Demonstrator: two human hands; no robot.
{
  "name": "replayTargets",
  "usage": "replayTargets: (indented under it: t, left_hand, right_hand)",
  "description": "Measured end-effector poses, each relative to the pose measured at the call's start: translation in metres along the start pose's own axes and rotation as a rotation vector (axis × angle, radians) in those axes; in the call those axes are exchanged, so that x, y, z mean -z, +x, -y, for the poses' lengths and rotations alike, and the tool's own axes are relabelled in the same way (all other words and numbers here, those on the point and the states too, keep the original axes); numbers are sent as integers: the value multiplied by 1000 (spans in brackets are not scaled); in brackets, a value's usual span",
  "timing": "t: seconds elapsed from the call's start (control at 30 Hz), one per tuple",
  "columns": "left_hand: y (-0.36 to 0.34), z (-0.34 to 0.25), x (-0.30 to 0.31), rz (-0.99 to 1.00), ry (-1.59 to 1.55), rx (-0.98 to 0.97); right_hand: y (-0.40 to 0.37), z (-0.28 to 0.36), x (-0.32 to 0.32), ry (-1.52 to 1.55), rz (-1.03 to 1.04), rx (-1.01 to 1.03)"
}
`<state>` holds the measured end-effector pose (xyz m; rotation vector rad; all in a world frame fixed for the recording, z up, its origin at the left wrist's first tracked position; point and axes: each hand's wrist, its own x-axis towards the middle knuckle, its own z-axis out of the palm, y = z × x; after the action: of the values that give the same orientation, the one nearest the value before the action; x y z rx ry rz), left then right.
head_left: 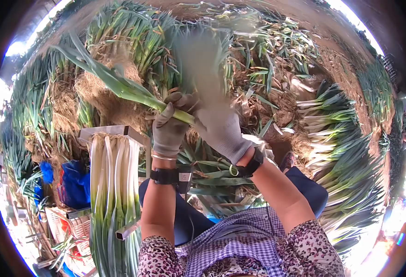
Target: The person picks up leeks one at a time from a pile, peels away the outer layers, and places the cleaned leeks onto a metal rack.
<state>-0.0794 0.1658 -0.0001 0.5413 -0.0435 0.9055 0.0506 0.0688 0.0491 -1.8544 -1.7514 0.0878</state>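
Note:
Both hands wear pale grey gloves. My left hand (170, 123) is wrapped round the stalk of a green leek (133, 93), whose leaves stretch to the upper left. Close beside it, my right hand (221, 129) is closed at the lower end of the same leek, near its pale part. A blurred smear above covers part of the right hand's surroundings. Left of my forearm, a bundle of trimmed white-stemmed leeks (115, 180) lies in a metal frame (102, 132).
Rows of trimmed leeks (341, 152) lie on the right. Untrimmed leeks with roots (129, 32) are piled ahead. Loose leaves (221, 177) lie below my hands. A blue bag (75, 184) and a woven basket (71, 231) stand at the lower left.

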Motion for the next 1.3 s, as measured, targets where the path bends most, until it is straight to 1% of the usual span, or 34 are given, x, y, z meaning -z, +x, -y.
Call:
replayTargets:
  t: [0.03, 0.07, 0.1, 0.17, 0.2, 0.3, 0.37, 0.43, 0.47, 0.5, 0.57, 0.6, 0.63, 0.7, 0.73, 0.77, 0.83, 0.9, 0.93, 1.0, 1.03, 1.07, 1.1, 1.13, 1.17, 1.23, 1.27, 1.3]
  left_hand:
    - [-2, -3, 1, -2, 55, 11]
    - [-5, -7, -1, -3, 110, 24]
    - [-6, -10, -2, -2, 164, 37]
    - [-6, -11, -2, 76, 155, 28]
    - [-7, -12, -2, 112, 150, 22]
    - [-13, -21, -5, 37, 198, 30]
    - [-13, -24, -5, -5, 201, 51]
    - [-11, -23, -4, -17, 195, 90]
    - [-9, -18, -11, -32, 190, 88]
    - [-4, -13, -18, -74, 213, 78]
    - [1, -1, -30, -170, 259, 44]
    - [1, 10, -26, -259, 267, 81]
    - [2, 22, -17, -202, 214, 124]
    - [3, 38, -15, -301, 167, 183]
    - [4, 41, -13, -350, 89, 210]
    - [6, 41, -8, -285, 24, 224]
    - [7, 41, 8, -154, -105, 255]
    - [3, 44, -4, -135, -95, 248]
    - [2, 45, -11, -122, -88, 245]
    - [2, 43, -26, -238, -22, 205]
    - [2, 41, -31, -298, 11, 184]
    - [2, 40, -35, -292, 23, 160]
    - [3, 40, -25, -320, -26, 154]
    - [4, 42, -7, -347, -76, 151]
    - [6, 41, -8, -375, -126, 148]
    - [4, 47, -13, -361, -72, 117]
    - [5, 50, -14, -358, -57, 90]
    - [5, 52, -15, -355, -40, 64]
  right_hand:
    - [0, -1, 1, -17, 37, 4]
    - [-3, -12, -5, 156, -30, 48]
    - [-8, -20, -11, 385, -101, 33]
    - [-27, -34, -23, 844, -238, -1]
    - [-43, -47, -28, 908, -205, -129]
    - [-114, -100, -38, 1088, -108, -533]
    - [-151, -114, -39, 1189, -41, -805]
    - [-173, -103, -27, 251, 137, -259]
    - [-157, -69, -3, 352, 431, -464]
    - [-169, -68, -14, 524, 474, -612]
    - [-147, -54, -12, 429, 486, -588]
    - [-133, -50, -11, 490, 422, -559]
    - [-117, -47, -12, 552, 357, -531]
    - [-103, -42, -11, 649, 264, -484]
    - [-98, -40, -9, 683, 232, -464]
    - [-95, -39, -8, 714, 198, -439]
    - [-97, -39, -3, 687, 269, -450]
    - [-97, -32, 8, 665, 328, -465]
    - [-96, -27, 16, 568, 330, -477]
    - [-93, -18, 37, 377, 327, -500]
    - [-98, -25, 36, 288, 239, -406]
    - [-106, -39, 32, 197, 150, -314]
    - [-111, -48, 32, 105, 61, -223]
    - [-116, -56, 34, 86, 103, -251]
    - [-117, -61, 32, 40, 41, -218]
    - [-112, -73, 28, -54, -79, -145]
    - [-102, -63, 23, -22, -166, -207]
    - [-95, -59, 8, -93, -227, -173]
